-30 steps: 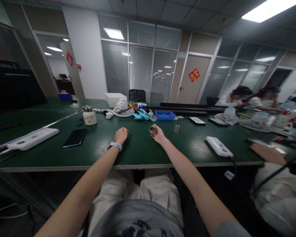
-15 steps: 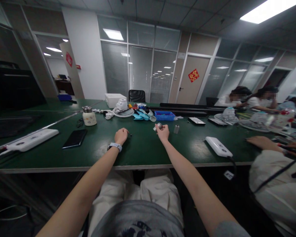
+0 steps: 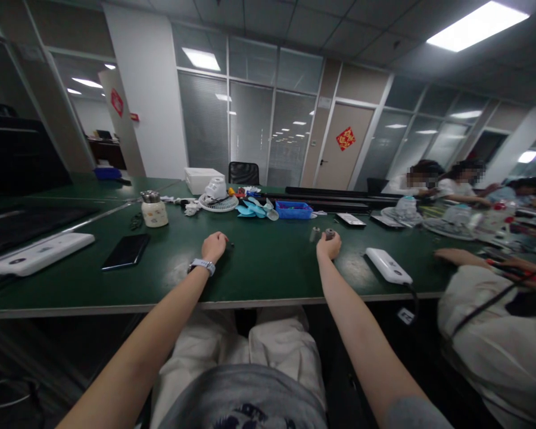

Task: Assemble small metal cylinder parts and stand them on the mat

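Note:
My left hand (image 3: 214, 245) rests as a loose fist on the green table (image 3: 259, 268), a watch on its wrist; a tiny dark piece (image 3: 231, 244) lies just right of it. My right hand (image 3: 329, 245) is stretched out to the right, fingers closed round a small grey cylinder (image 3: 329, 233) that sticks out above them. A second small grey cylinder (image 3: 313, 233) stands on the table just left of that hand.
A black phone (image 3: 125, 251), white power strips (image 3: 34, 254) (image 3: 388, 265), a cream jar (image 3: 154, 210), a white fan grille (image 3: 218, 202), light-blue fan blades (image 3: 254, 208) and a blue tray (image 3: 293, 209) lie around. Other people sit at the right; one person's arm (image 3: 464, 257) rests on the table.
My right hand has moved to the right with the small cylinder, past the standing cylinder, and turned palm down. My left hand has stayed put.

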`<state>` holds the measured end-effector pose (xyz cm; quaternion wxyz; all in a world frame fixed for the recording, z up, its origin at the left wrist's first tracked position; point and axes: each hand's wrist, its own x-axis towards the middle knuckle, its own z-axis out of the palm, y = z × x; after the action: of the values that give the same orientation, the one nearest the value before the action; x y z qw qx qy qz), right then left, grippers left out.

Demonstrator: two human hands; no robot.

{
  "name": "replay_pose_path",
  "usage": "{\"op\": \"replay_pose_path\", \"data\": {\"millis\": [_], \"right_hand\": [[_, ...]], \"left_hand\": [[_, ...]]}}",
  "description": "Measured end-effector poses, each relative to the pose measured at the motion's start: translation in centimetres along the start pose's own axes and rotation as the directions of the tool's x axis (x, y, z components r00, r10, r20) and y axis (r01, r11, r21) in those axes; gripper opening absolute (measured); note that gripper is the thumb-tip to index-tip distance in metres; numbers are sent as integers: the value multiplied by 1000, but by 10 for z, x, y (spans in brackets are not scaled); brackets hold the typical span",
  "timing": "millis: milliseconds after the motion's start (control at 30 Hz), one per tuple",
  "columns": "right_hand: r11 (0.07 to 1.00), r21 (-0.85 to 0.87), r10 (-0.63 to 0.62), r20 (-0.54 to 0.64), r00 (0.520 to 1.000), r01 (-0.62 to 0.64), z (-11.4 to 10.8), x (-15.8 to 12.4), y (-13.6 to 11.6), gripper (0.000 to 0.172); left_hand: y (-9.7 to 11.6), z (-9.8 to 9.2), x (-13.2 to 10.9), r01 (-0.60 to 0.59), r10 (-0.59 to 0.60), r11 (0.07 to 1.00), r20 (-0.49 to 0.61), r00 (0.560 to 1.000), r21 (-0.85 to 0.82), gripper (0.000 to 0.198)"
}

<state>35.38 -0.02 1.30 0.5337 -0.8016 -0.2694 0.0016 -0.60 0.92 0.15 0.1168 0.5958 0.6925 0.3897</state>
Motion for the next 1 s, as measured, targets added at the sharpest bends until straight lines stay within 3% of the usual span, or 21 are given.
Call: {"op": "replay_pose_path", "data": {"millis": [100,267,367,433,500,533,600,667,733,767,833,900,1000], "right_hand": [[998,-30,65,53,996,-64,1,0,1,41],[999,-34,37,95,995,-34,4,0,2,37],[999,-28,17,77,997,-14,2,-3,-1,47],[999,-4,-52,-17,999,52,-1,-9,-6,56],[974,32,-220,-101,970,224,-4,-21,-14,54],[940,53,-333,-95,938,338,-4,-30,-19,49],[828,121,-556,56,829,547,0,-53,-30,41],[716,213,-694,322,644,665,11,-81,-40,37],[659,260,-698,561,445,706,25,-108,-49,43],[648,258,-671,639,377,716,33,-120,-54,48],[643,230,-622,714,322,731,46,-139,-63,57],[644,218,-608,728,317,734,56,-151,-72,59],[643,249,-614,733,293,725,67,-165,-84,48]], "left_hand": [[1,-1,0,4,-5,1000,7,1000,5,33],[0,-1,0,6,-6,1000,16,1000,13,33],[1,-1,0,-2,1,1000,16,1000,14,33],[2,-2,-1,2,-3,1000,8,1000,8,33],[3,-2,-1,11,-11,1000,-6,1000,6,33],[3,-3,-1,14,-14,1000,-17,1000,7,33],[3,-2,-2,17,-17,1000,-39,999,12,33],[2,-2,-2,14,-13,1000,-56,998,14,34],[1,-2,-2,15,-13,1000,-64,998,16,34],[1,-2,-2,17,-16,1000,-66,998,16,33],[1,-1,-2,26,-25,1000,-65,998,17,33],[2,-2,-2,29,-28,999,-60,998,16,33],[4,-2,-4,26,-26,1000,-53,998,13,32]]}}
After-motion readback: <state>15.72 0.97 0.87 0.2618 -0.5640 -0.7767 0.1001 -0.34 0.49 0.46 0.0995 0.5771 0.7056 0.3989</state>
